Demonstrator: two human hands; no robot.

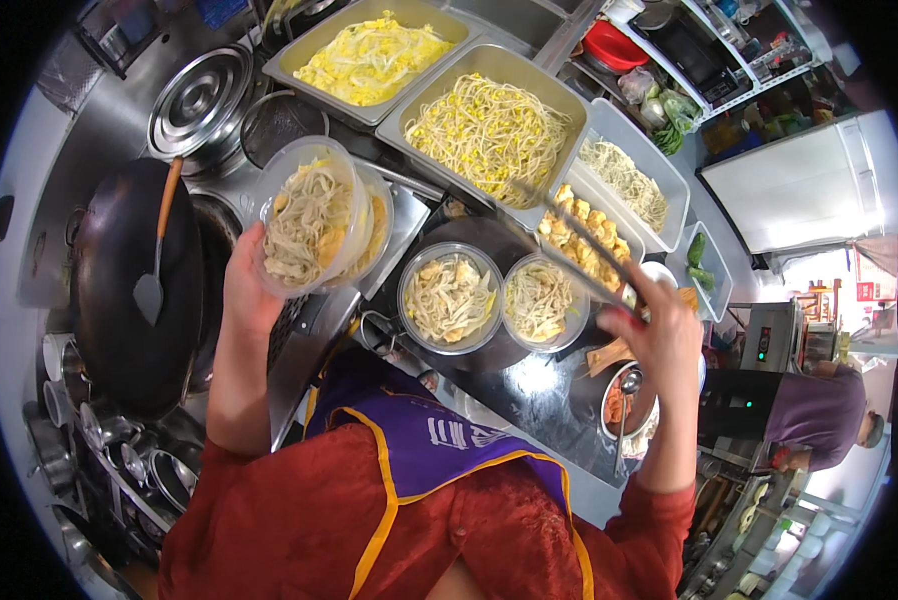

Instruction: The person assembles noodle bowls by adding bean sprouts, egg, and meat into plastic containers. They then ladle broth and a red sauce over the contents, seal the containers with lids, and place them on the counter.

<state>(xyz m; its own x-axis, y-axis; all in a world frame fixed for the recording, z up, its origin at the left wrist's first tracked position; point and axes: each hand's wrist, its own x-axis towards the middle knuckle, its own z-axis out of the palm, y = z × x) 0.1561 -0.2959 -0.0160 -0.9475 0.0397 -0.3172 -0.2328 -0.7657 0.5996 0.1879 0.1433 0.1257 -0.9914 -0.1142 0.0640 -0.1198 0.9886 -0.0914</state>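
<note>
Nearest me, my red sleeves and purple apron (424,440) fill the lower frame and hide part of the dark surface (529,385) beneath. My left hand (246,285) is raised, fingers clenched around a stack of clear plastic tubs (314,215) filled with pale noodles; I cannot tell how many tubs are nested, since the front one covers the rest. My right hand (664,335) grips long chopsticks (569,240), whose tips reach over the tray of bean sprouts (489,125). Between my hands, two filled round bowls (494,297) sit on the surface. Left lies a black wok (134,290) with a spatula (154,260). Farther off are a tray of yellow shreds (369,58) and a tray of fried tofu puffs (589,240), partly crossed by the chopsticks. A person at the right edge is cut off.
</note>
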